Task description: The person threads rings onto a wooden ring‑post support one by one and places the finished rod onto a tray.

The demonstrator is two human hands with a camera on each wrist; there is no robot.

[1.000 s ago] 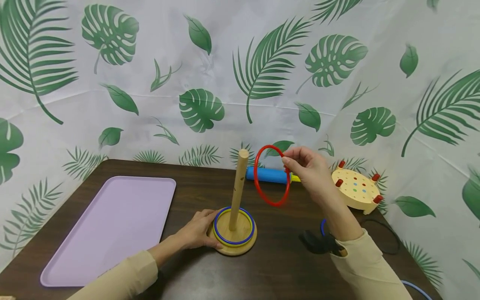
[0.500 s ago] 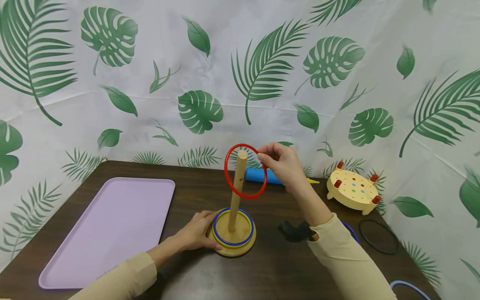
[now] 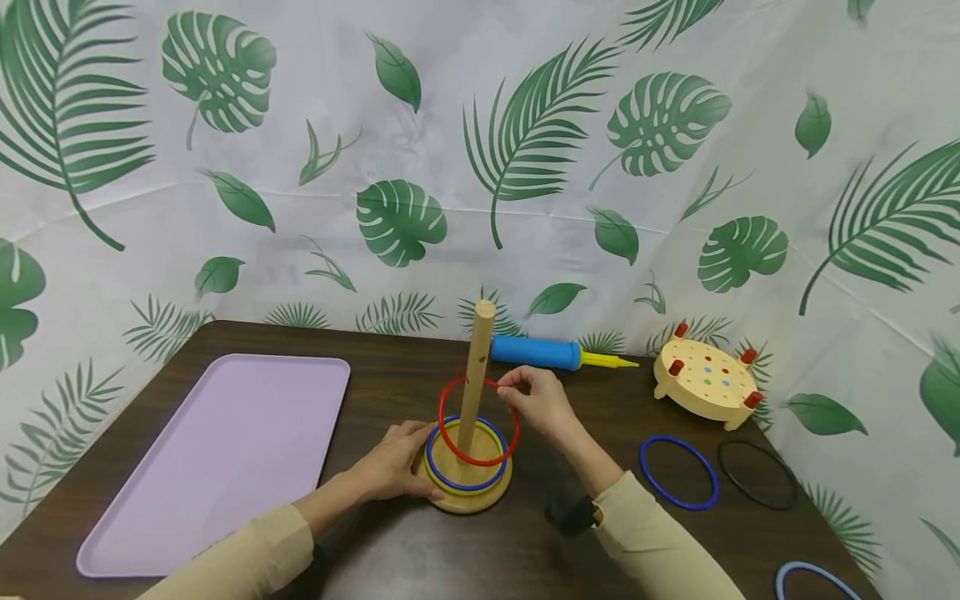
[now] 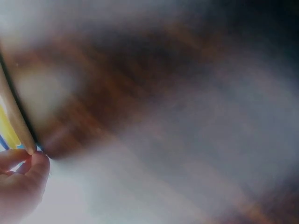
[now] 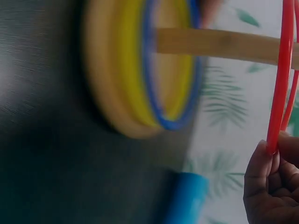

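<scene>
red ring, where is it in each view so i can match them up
Head: lower middle, the red ring around the wooden post, pinched by the right hand.
Left wrist: not visible.
Right wrist: along the right edge.
Shared by head and right wrist: the yellow ring on the base.

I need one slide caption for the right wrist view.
Right hand pinching a thin red ring around the cylindrical wooden peg, above a thin blue ring and a blurred yellow ring.

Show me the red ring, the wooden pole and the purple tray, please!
Red ring (image 5: 281, 79): right wrist view, on the nearer side of its loop.
Wooden pole (image 3: 476, 375): head view, middle of its shaft.
Purple tray (image 3: 225, 450): head view, on its flat bottom.
</scene>
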